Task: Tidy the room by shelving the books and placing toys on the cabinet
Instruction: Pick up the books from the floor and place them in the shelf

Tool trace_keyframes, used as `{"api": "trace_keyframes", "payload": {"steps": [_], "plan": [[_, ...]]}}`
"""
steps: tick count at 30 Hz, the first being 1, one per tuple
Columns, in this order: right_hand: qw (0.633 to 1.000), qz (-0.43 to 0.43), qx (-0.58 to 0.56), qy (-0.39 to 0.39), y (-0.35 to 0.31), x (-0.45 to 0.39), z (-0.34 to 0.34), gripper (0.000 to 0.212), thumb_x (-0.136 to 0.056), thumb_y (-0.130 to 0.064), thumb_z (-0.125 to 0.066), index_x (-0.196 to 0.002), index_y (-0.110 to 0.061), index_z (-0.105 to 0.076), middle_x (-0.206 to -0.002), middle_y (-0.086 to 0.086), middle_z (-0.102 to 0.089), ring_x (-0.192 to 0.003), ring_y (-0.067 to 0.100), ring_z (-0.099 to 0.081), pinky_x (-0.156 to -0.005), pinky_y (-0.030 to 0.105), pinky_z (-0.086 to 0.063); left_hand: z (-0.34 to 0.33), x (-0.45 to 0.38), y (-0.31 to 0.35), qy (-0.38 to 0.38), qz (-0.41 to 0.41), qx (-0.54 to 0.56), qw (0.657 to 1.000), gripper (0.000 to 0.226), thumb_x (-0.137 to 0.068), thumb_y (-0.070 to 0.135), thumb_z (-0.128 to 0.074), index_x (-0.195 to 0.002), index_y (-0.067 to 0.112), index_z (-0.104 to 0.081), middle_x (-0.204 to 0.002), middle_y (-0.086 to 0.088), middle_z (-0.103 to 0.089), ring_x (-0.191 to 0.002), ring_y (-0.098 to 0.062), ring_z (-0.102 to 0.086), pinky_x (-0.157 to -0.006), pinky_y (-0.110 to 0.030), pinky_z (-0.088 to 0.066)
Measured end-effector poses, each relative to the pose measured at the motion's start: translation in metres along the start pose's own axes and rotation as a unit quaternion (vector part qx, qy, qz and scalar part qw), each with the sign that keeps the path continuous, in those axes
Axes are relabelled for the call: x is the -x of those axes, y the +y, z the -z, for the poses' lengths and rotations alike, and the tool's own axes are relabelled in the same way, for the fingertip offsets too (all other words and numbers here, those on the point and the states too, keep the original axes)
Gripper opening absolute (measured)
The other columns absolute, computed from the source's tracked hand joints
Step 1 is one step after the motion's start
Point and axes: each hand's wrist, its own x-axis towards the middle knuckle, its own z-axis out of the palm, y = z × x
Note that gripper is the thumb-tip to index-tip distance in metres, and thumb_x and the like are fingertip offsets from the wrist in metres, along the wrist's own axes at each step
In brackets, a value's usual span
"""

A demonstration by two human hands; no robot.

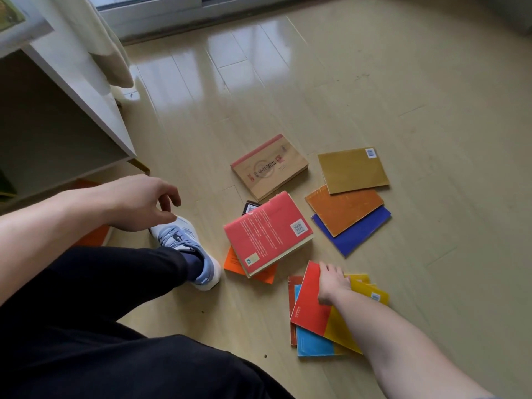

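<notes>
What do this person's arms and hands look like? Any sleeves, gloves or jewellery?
Both forearms are bare as far as the picture shows. The left hand and the right hand have no gloves, and no rings, watch or bracelet can be seen. A sliver of grey cloth at the bottom edge by the right arm may be a sleeve. Nothing is marked on either arm.

Single view, recorded from a wide-angle camera worn on the head. The view is directed forward and steeply down onto a pale glossy wooden plank floor (374,82), seen from close above. The bare left hand (141,203) and bare right hand (332,283) are framed near the lens, with the forearms entering from the lower edges. Straight lines are bowed toward the frame borders. A white open shelf unit (86,90) is cut off at the left edge. No second view is provided.
</notes>
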Motion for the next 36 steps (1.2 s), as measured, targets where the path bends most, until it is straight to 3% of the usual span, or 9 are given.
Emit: {"api": "trace_keyframes", "payload": {"steps": [5, 10, 16, 18, 21, 23, 25, 31, 36], "plan": [[0.999, 0.026, 0.02, -0.029, -0.009, 0.0, 0.0, 0.073, -0.079, -0.018, -0.08, -0.139, -0.02, -0.04, -0.144, 0.008, -0.045, -0.139, 0.029, -0.04, -0.11, 0.047, -0.042, -0.004, 0.0, -0.006, -0.012, 0.022, 0.001, 1.0, 0.029, -0.096, 0.039, -0.072, -0.123, 0.036, -0.064, -0.105, 0.021, -0.067, -0.083, -0.002, -0.059, -0.074, -0.023, -0.043], [0.999, 0.019, 0.047, 0.019, -0.007, 0.008, -0.023, 0.08, -0.085, -0.016, -0.079, -0.15, -0.02, -0.032, -0.156, 0.009, -0.031, -0.142, 0.029, -0.036, -0.112, 0.046, -0.038, -0.003, -0.002, -0.01, -0.014, 0.021, 0.003, 1.0, 0.028, -0.095, 0.039, -0.072, -0.122, 0.037, -0.064, -0.103, 0.021, -0.067, -0.084, -0.002, -0.06, -0.076, -0.024, -0.044], [0.992, 0.035, 0.105, 0.056, -0.005, 0.015, -0.03, 0.072, -0.09, -0.019, -0.074, -0.149, -0.02, -0.034, -0.159, 0.012, -0.029, -0.143, 0.03, -0.035, -0.112, 0.046, -0.038, 0.0, -0.004, -0.008, -0.009, 0.013, 0.013, 1.0, 0.028, -0.096, 0.041, -0.071, -0.122, 0.038, -0.063, -0.103, 0.022, -0.066, -0.086, -0.001, -0.059, -0.08, -0.027, -0.045], [0.99, 0.04, 0.128, 0.049, -0.007, 0.017, -0.032, 0.076, -0.087, -0.026, -0.078, -0.149, -0.019, -0.036, -0.157, 0.013, -0.032, -0.143, 0.03, -0.036, -0.112, 0.046, -0.038, -0.001, -0.003, -0.008, -0.015, 0.015, 0.014, 1.0, 0.028, -0.096, 0.041, -0.071, -0.123, 0.038, -0.063, -0.103, 0.021, -0.066, -0.085, 0.0, -0.059, -0.078, -0.026, -0.045], [0.984, 0.058, 0.168, -0.012, -0.012, 0.016, -0.039, 0.059, -0.089, -0.031, -0.074, -0.141, -0.02, -0.048, -0.146, 0.008, -0.043, -0.135, 0.028, -0.044, -0.109, 0.046, -0.037, -0.002, -0.002, -0.01, -0.021, 0.02, 0.016, 0.999, 0.03, -0.096, 0.04, -0.071, -0.124, 0.036, -0.063, -0.103, 0.02, -0.066, -0.086, -0.001, -0.059, -0.077, -0.025, -0.044], [0.982, 0.078, 0.171, -0.03, -0.017, 0.015, -0.046, 0.049, -0.098, -0.023, -0.061, -0.144, -0.018, -0.043, -0.146, 0.006, -0.049, -0.135, 0.027, -0.048, -0.11, 0.046, -0.037, -0.001, -0.002, -0.011, -0.02, 0.022, 0.021, 0.999, 0.031, -0.096, 0.04, -0.071, -0.126, 0.036, -0.063, -0.105, 0.019, -0.066, -0.088, -0.002, -0.06, -0.079, -0.025, -0.046], [0.976, 0.105, 0.189, -0.026, -0.021, 0.017, -0.053, 0.058, -0.1, -0.02, -0.059, -0.151, -0.017, -0.032, -0.149, 0.009, -0.047, -0.138, 0.029, -0.046, -0.113, 0.048, -0.036, 0.001, -0.002, -0.01, -0.017, 0.022, 0.019, 0.999, 0.032, -0.096, 0.041, -0.071, -0.127, 0.036, -0.063, -0.106, 0.018, -0.066, -0.09, -0.004, -0.06, -0.081, -0.026, -0.047], [0.945, 0.146, 0.292, 0.023, 0.0, 0.051, -0.073, 0.077, -0.102, -0.015, -0.057, -0.162, -0.015, -0.008, -0.168, 0.018, -0.007, -0.154, 0.042, -0.011, -0.118, 0.066, -0.019, 0.0, 0.002, -0.01, -0.013, 0.021, 0.03, 0.999, 0.03, -0.097, 0.039, -0.071, -0.125, 0.035, -0.063, -0.103, 0.019, -0.066, -0.09, -0.004, -0.061, -0.082, -0.027, -0.049], [0.929, 0.17, 0.326, 0.039, 0.017, 0.056, -0.084, 0.074, -0.101, -0.014, -0.058, -0.16, -0.013, -0.013, -0.164, 0.02, -0.016, -0.152, 0.043, -0.015, -0.121, 0.063, -0.018, -0.01, 0.004, -0.02, -0.034, 0.039, 0.024, 0.998, 0.026, -0.096, 0.038, -0.072, -0.12, 0.037, -0.064, -0.103, 0.019, -0.068, -0.092, -0.005, -0.062, -0.083, -0.028, -0.05]]}}
